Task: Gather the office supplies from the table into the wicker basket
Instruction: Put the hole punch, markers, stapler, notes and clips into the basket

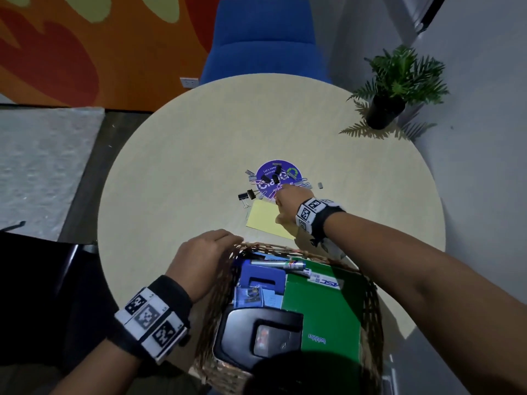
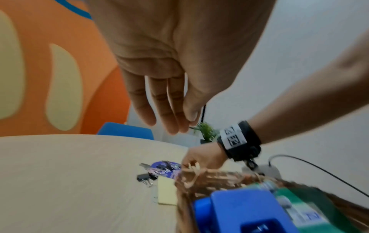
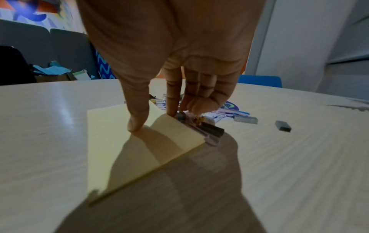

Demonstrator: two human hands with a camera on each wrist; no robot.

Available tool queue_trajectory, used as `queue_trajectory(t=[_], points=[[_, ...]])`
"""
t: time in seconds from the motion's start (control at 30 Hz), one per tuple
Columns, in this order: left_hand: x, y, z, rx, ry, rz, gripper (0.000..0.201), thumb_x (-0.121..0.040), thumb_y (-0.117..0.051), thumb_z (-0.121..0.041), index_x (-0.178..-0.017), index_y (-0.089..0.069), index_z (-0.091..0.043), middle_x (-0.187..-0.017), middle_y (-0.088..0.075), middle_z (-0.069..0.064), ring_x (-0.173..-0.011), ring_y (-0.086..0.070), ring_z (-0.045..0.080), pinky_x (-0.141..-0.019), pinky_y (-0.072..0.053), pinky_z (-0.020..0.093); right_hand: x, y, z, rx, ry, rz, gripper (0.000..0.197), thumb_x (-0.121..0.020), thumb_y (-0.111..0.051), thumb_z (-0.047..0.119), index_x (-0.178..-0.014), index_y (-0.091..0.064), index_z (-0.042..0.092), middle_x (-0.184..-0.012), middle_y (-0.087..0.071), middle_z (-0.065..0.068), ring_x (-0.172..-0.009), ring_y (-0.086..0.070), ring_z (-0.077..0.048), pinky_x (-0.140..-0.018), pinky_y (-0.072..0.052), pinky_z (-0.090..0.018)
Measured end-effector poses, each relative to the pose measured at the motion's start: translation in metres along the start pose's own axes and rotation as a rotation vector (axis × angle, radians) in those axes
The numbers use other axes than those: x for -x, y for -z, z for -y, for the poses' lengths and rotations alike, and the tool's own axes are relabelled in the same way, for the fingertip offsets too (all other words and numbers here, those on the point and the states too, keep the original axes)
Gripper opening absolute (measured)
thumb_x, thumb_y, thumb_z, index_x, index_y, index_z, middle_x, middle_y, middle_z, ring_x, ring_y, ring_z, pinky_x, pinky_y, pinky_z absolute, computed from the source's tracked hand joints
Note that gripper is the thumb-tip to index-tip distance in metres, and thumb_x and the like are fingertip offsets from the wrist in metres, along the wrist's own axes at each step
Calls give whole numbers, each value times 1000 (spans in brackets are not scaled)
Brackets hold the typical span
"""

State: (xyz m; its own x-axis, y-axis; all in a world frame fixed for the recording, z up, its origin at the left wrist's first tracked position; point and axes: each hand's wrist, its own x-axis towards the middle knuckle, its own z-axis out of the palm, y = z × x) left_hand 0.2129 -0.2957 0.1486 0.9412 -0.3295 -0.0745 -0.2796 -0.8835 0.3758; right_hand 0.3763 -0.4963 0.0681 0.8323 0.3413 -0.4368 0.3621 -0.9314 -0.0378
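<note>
A wicker basket [image 1: 273, 248] stands at the table's near edge. It holds a blue hole punch [image 1: 262, 277], a green box [image 1: 322, 303], a marker [image 1: 276, 265] and a black device [image 1: 256, 334]. My left hand [image 1: 205, 252] rests at the basket's far-left rim [image 2: 215, 176], fingers straight and holding nothing. A yellow sticky pad [image 1: 263, 220] lies just beyond the basket. My right hand [image 3: 153, 119] pinches the pad's far corner: the thumb presses on top and the fingertips sit at the edge, among paper clips and a staple strip [image 3: 211, 130]. Black binder clips [image 1: 246, 195] lie to the left.
More clips and staples are scattered over a round purple sticker [image 1: 285, 173] at the table's middle. Two loose staple strips [image 3: 245, 119] lie to its right. A potted plant [image 1: 396, 86] stands at the far right edge and a blue chair [image 1: 265, 38] behind the table.
</note>
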Motion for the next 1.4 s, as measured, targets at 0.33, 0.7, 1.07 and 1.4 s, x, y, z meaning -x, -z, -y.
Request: queue_trajectory(t=[0.33, 0.7, 1.07, 1.4], points=[[61, 20, 45, 115, 211, -141, 30, -88, -48, -35, -107, -69, -24, -97, -71, -11, -84, -68, 9, -73, -57, 32, 13, 28, -7, -330, 24, 25, 13, -83, -58, 15, -83, -65, 4, -90, -71, -12, -80, -64, -26, -72, -51, -37], [71, 4, 66, 288, 240, -25, 29, -86, -65, -15, -97, -61, -42, -94, -69, -20, -90, -61, -3, -78, -54, 26, 188, 46, -71, -788, 0, -71, 17, -87, -55, 1, -87, -68, 13, -80, -67, 0, -75, -57, -10, -68, -43, -17], [-39, -6, 78, 139, 262, 82, 16, -89, -61, -20, -100, -70, -14, -96, -74, 4, -85, -66, 20, -79, -47, 28, 236, -53, -26, -415, -239, -22, 24, -89, -46, 9, -87, -56, 31, -91, -65, 6, -84, -60, -17, -70, -45, -30], [-133, -51, 48, 107, 399, 268, 26, -79, -71, -36, -83, -67, -11, -86, -70, 6, -82, -63, 24, -67, -47, 29, 184, 13, -41, -328, -175, -217, 15, -89, -56, 32, -102, -63, 29, -94, -66, 10, -85, -60, -13, -71, -44, -29]])
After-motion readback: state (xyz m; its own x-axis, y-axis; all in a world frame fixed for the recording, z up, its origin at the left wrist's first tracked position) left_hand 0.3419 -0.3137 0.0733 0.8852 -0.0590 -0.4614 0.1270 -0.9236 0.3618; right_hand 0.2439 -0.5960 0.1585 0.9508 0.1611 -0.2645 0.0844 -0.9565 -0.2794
